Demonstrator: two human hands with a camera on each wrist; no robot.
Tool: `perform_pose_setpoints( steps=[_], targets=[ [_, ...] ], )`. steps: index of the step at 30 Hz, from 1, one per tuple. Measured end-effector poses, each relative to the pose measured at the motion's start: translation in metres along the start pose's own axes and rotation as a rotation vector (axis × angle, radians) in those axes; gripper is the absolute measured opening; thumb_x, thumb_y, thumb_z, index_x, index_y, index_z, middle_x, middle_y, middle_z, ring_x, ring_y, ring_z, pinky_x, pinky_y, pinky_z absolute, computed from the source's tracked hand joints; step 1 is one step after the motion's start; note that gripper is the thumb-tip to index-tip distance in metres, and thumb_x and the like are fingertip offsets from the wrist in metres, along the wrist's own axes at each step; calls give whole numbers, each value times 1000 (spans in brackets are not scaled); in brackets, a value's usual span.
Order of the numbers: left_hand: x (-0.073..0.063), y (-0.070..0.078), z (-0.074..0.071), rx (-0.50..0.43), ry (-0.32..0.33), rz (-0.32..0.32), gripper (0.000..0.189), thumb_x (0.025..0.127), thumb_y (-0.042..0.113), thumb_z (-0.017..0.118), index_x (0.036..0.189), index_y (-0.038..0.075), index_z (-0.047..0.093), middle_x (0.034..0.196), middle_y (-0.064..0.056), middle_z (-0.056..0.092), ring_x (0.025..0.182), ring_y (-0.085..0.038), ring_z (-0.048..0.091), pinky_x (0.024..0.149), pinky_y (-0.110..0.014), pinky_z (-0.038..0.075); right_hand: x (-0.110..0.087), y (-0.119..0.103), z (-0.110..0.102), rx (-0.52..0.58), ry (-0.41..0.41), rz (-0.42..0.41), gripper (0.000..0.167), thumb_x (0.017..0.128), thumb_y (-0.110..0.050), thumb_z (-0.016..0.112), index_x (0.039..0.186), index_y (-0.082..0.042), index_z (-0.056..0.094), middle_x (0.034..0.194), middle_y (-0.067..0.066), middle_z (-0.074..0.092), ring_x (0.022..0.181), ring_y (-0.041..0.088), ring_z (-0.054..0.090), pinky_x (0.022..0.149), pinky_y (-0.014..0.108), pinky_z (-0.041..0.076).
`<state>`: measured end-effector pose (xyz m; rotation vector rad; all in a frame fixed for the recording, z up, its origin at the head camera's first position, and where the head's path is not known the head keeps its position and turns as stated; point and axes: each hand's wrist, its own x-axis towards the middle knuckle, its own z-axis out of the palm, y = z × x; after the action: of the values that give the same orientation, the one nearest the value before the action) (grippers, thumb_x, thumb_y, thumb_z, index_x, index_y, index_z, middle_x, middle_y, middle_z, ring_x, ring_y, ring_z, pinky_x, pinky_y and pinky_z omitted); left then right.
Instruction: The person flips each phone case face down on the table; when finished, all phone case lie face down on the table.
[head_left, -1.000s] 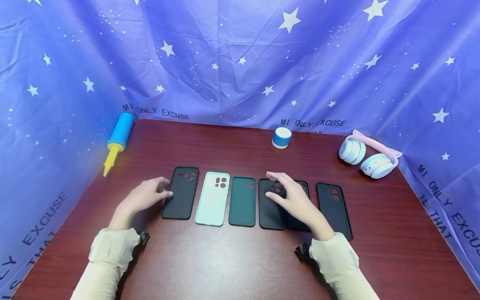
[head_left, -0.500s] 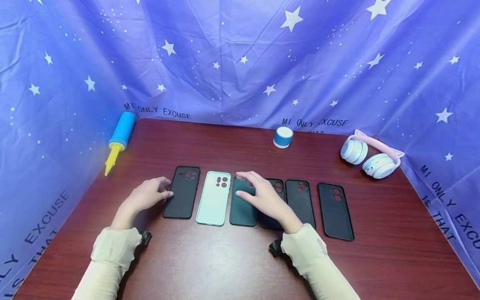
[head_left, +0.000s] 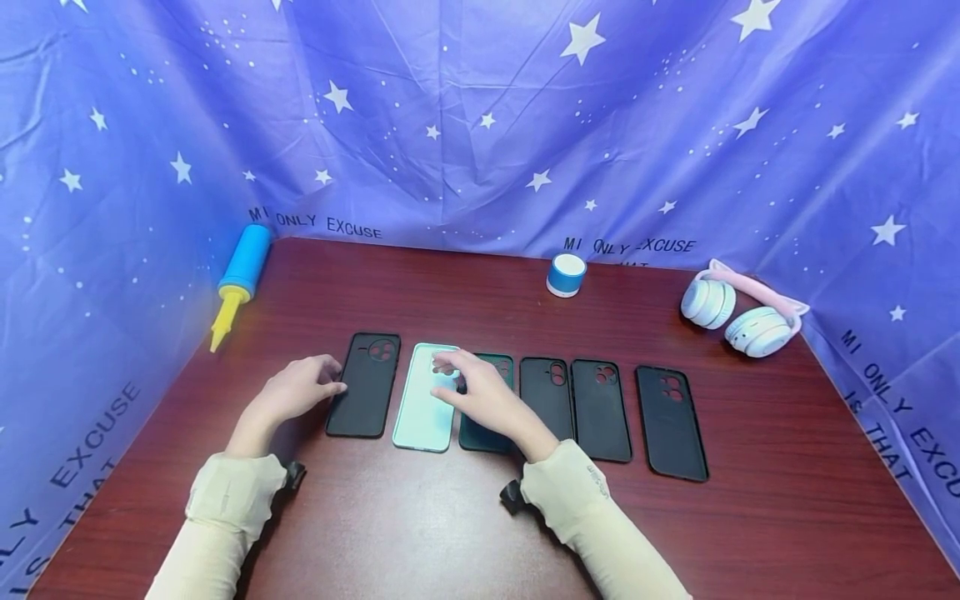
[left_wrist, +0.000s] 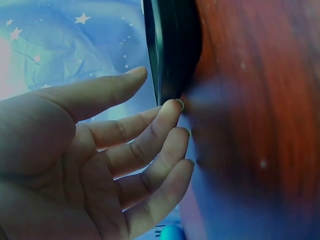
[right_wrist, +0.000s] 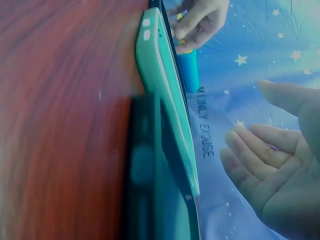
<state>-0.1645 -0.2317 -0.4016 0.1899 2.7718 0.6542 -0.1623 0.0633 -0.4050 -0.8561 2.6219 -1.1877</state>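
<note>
Several phone cases lie in a row across the table. Beside the leftmost black phone case point(head_left: 366, 396) is my left hand point(head_left: 292, 392), its thumb tip overlapping the case's left edge in the head view. The left wrist view shows the fingers point(left_wrist: 172, 145) loosely bent and the thumb apart from them, with nothing gripped. My right hand point(head_left: 483, 396) hovers over the mint phone case point(head_left: 420, 421) and the dark green phone case point(head_left: 480, 438), partly covering both. In the right wrist view a gap separates its relaxed fingers point(right_wrist: 245, 162) from the cases.
Three more black phone cases continue the row: one point(head_left: 543, 400), a second point(head_left: 602, 417) close beside it, and a third point(head_left: 671, 433) farther right. Behind stand a blue-and-white cylinder point(head_left: 566, 277) and pink-and-white headphones point(head_left: 746, 312). A blue-and-yellow hand pump point(head_left: 243, 271) lies at the left edge.
My right hand has moved left along the row, from over the black cases to over the green and mint ones. My left hand and the cases have stayed put.
</note>
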Motion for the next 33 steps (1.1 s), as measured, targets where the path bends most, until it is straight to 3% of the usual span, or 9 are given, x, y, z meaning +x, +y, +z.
perform_pose_setpoints(
  steps=[10, 17, 25, 33],
  targets=[
    [4, 1, -1, -22, -13, -35, 29, 92, 22, 62, 107, -2, 61, 89, -12, 70, 85, -25, 65, 78, -49, 51, 17, -14, 22, 72, -110, 44, 54, 97, -24, 60, 145, -4, 43, 140, 11, 56, 125, 22, 58, 104, 37, 49],
    [6, -1, 1, -53, -10, -51, 21, 92, 21, 62, 99, 0, 61, 81, -8, 67, 74, -18, 60, 72, -40, 49, 25, -22, 35, 93, -159, 75, 61, 98, -28, 58, 148, -2, 37, 147, 10, 49, 133, 19, 51, 111, 37, 42],
    [8, -4, 2, -120, -21, -48, 21, 93, 17, 61, 97, -3, 59, 80, -11, 66, 70, -17, 59, 63, -31, 48, 27, -27, 45, 141, -191, 154, 63, 97, -30, 58, 150, -4, 34, 151, 9, 45, 133, 19, 51, 109, 31, 45],
    [9, -6, 4, -190, -3, -40, 20, 91, 14, 62, 95, -5, 58, 74, -8, 63, 67, -16, 58, 61, -26, 46, 28, -30, 49, 150, -212, 180, 65, 97, -31, 58, 151, -5, 32, 153, 8, 42, 129, 20, 55, 108, 28, 45]
  ],
)
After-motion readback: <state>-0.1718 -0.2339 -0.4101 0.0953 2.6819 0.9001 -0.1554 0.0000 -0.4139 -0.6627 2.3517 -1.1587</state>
